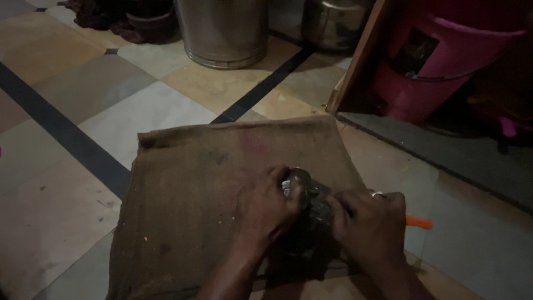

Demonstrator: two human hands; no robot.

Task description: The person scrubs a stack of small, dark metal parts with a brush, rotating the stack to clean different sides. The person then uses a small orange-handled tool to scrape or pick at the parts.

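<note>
The left hand [272, 208] is clenched over a small shiny metal piece [297, 180] at the top of a dark, lumpy object [313, 219] that lies on a brown burlap mat [189, 194] spread on the tiled floor [83, 94]. The right hand [369, 225] grips the same dark object from the other side; an orange handle [419, 223] pokes out beyond it, and whether the fingers hold it cannot be told. Beyond the mat stand two steel drums [225, 30], their insides out of view, and a pink plastic bucket [438, 61] beside a wooden board [361, 55].
</note>
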